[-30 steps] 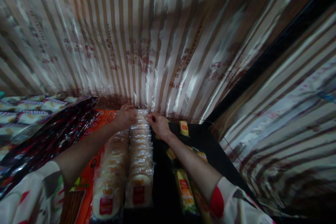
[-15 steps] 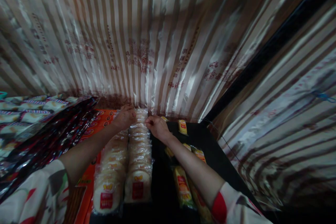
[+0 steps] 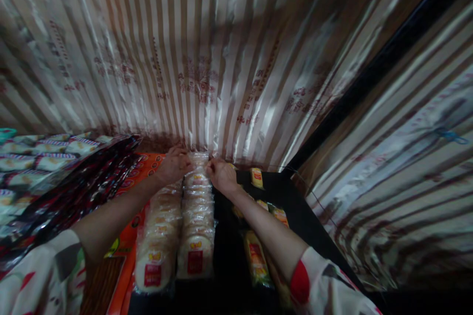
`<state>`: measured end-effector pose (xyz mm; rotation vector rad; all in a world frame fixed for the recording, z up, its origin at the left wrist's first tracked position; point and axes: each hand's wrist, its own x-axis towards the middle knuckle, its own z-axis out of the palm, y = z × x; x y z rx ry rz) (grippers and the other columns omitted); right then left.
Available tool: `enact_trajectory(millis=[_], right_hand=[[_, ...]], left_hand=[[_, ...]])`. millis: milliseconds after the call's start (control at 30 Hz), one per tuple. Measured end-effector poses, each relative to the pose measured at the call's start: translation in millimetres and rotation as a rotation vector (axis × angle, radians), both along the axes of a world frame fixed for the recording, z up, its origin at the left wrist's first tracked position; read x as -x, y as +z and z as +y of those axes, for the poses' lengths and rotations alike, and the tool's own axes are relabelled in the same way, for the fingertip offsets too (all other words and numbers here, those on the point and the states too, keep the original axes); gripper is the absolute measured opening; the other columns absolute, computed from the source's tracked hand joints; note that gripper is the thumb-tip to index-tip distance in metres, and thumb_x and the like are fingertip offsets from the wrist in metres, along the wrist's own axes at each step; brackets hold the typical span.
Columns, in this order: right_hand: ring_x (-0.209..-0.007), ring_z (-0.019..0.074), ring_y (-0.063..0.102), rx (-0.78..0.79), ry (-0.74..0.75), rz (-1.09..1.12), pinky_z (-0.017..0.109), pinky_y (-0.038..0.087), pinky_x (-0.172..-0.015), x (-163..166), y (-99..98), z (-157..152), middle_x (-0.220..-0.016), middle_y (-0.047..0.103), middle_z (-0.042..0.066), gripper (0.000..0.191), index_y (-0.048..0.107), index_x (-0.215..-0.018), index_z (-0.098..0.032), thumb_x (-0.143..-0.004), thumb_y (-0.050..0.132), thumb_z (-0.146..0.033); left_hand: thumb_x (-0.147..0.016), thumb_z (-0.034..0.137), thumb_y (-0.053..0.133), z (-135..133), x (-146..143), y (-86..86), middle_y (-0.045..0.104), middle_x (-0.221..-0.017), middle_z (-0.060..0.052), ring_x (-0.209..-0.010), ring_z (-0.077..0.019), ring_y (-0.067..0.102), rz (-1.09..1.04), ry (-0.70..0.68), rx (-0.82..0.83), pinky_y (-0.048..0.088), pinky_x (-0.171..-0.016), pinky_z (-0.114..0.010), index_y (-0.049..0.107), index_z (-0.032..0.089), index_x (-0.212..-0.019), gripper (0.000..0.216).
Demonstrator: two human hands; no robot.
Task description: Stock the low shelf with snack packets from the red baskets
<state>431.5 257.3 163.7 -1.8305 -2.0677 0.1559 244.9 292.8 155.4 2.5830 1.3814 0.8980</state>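
Two rows of round, pale flat cakes in clear wrappers run away from me, overlapping: a left row (image 3: 155,261) and a right row (image 3: 195,256). The front cakes show red and yellow print. At the far end of the right row, my left hand (image 3: 175,163) and my right hand (image 3: 222,175) sit on either side of a wrapped cake (image 3: 198,159). Both have curled fingers pinching at its wrapper edges. The exact fingertip contact is dim and partly hidden.
Yellow-wrapped snacks (image 3: 255,258) lie scattered on the black surface (image 3: 295,211) to the right. On the left are an orange printed package (image 3: 127,256), dark glossy packets (image 3: 84,192) and rows of white packets (image 3: 55,161). A striped sheet (image 3: 207,59) hangs behind; a dark pole (image 3: 369,74) slants across the right.
My right hand has turned slightly, its fingers moving a little right and up. My left hand remains at nearly the same spot. The view has shifted slightly.
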Motion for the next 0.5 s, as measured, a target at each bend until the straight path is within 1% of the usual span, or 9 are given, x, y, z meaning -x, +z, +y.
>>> enact_trajectory(millis=[67, 100, 167, 233, 300, 367, 500], right_hand=[[-0.084, 0.0158, 0.058, -0.004, -0.009, 0.042, 0.024, 0.039, -0.071, 0.4, 0.4, -3.9, -0.093, 0.061, 0.005, 0.014, 0.060, -0.090, -0.021, -0.084, 0.048, -0.026], [-0.085, 0.0156, 0.057, -0.017, -0.013, 0.066, 0.024, 0.039, -0.071, -0.2, 0.6, -6.6, -0.094, 0.061, 0.005, 0.013, 0.059, -0.091, -0.021, -0.084, 0.049, -0.026], [-0.085, 0.0154, 0.056, -0.052, -0.009, 0.107, 0.024, 0.040, -0.072, -3.0, 1.0, -12.7, -0.095, 0.059, 0.006, 0.015, 0.058, -0.093, -0.020, -0.085, 0.050, -0.029], [-0.083, 0.0153, 0.056, -0.061, 0.035, 0.119, 0.025, 0.040, -0.072, -7.9, 0.9, -18.2, -0.091, 0.059, 0.005, 0.016, 0.058, -0.091, -0.020, -0.085, 0.050, -0.032], [-0.081, 0.0150, 0.056, -0.039, 0.103, 0.118, 0.024, 0.039, -0.072, -13.3, -0.2, -21.3, -0.083, 0.060, 0.003, 0.015, 0.060, -0.084, -0.020, -0.084, 0.052, -0.032], [-0.078, 0.0142, 0.055, -0.002, 0.164, 0.136, 0.024, 0.039, -0.070, -17.7, -2.1, -21.3, -0.077, 0.060, 0.002, 0.013, 0.062, -0.079, -0.020, -0.083, 0.055, -0.030], [-0.071, 0.0117, 0.055, 0.063, 0.221, 0.206, 0.021, 0.039, -0.066, -19.5, -5.8, -16.5, -0.076, 0.062, 0.000, 0.005, 0.064, -0.077, -0.020, -0.078, 0.060, -0.023]], left_hand=[[-0.071, 0.027, 0.063, -3.0, -0.9, 1.7, 0.062, -0.091, -0.005, -0.107, -0.0220, 0.048, 0.048, -0.058, 0.011, 0.029, -0.106, -0.043, 0.066, 0.020, -0.066, 0.009], [-0.070, 0.024, 0.063, -3.6, -1.5, 1.3, 0.062, -0.092, -0.005, -0.107, -0.0219, 0.048, 0.055, -0.064, 0.012, 0.029, -0.106, -0.043, 0.065, 0.019, -0.065, 0.007], [-0.069, 0.019, 0.062, -3.0, -2.7, -1.5, 0.062, -0.096, -0.006, -0.109, -0.0226, 0.047, 0.043, -0.043, 0.015, 0.030, -0.105, -0.043, 0.064, 0.019, -0.063, 0.007], [-0.070, 0.016, 0.059, -1.2, -3.5, -5.5, 0.062, -0.094, -0.006, -0.109, -0.0223, 0.047, 0.031, -0.035, 0.024, 0.030, -0.105, -0.044, 0.063, 0.019, -0.062, 0.009], [-0.070, 0.015, 0.057, 0.8, -4.0, -9.2, 0.062, -0.093, -0.005, -0.109, -0.0220, 0.047, 0.030, -0.041, 0.026, 0.030, -0.105, -0.046, 0.062, 0.019, -0.062, 0.011], [-0.069, 0.016, 0.056, 1.9, -4.1, -11.7, 0.062, -0.096, -0.006, -0.111, -0.0236, 0.045, 0.027, -0.026, 0.017, 0.032, -0.103, -0.046, 0.062, 0.019, -0.062, 0.010], [-0.069, 0.017, 0.055, 2.1, -4.5, -13.5, 0.060, -0.100, -0.008, -0.117, -0.0266, 0.041, 0.021, -0.010, 0.002, 0.036, -0.101, -0.046, 0.062, 0.018, -0.063, 0.010]])
